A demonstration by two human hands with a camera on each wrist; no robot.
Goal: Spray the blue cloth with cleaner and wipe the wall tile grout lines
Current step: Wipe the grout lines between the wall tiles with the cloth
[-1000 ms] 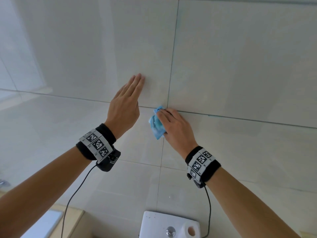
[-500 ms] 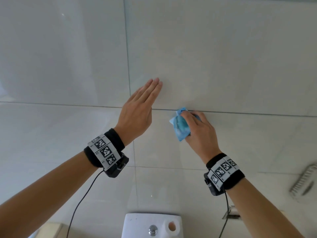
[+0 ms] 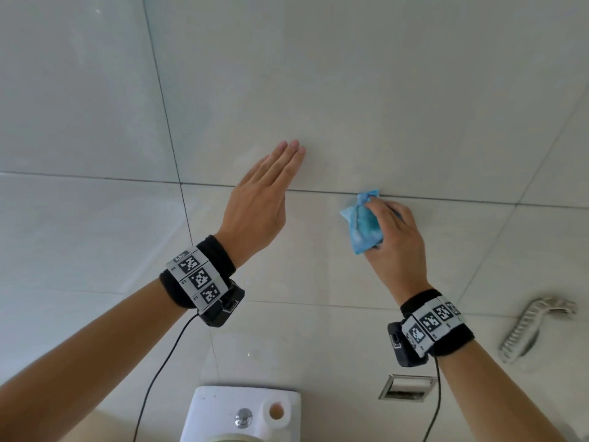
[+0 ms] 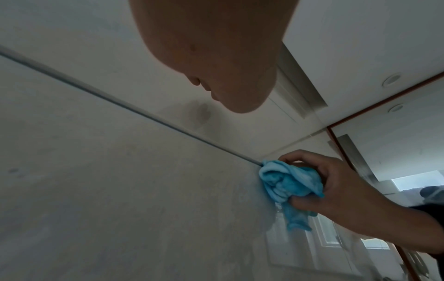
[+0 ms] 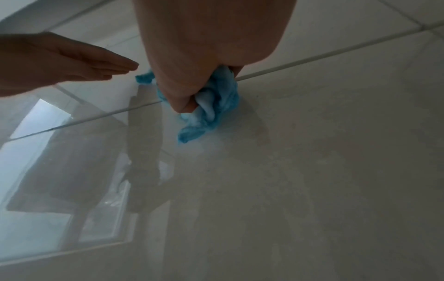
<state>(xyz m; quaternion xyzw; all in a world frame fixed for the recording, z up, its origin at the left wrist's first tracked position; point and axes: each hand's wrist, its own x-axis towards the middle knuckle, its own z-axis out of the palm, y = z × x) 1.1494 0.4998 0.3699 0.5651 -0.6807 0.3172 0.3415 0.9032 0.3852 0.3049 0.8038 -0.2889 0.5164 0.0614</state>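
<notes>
Right hand point(image 3: 395, 247) grips the bunched blue microfibre cloth point(image 3: 363, 226) so its tip rides the thin grey grout line point(image 3: 318, 190); left hand point(image 3: 258, 205), fingers straight, braces beside it.

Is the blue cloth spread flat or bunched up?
Bunched: the blue cloth is crumpled into a wad gripped by the right hand, pressed on the grout line.

No readable text; wristbands point(image 3: 197, 279) carry only square code markers

We count two bare hands point(image 3: 256, 205) point(image 3: 396, 247), one crumpled blue cloth point(image 3: 363, 226), two marker-printed black wristbands point(image 3: 199, 277) point(image 3: 436, 325), one white toilet tank point(image 3: 223, 409).
</notes>
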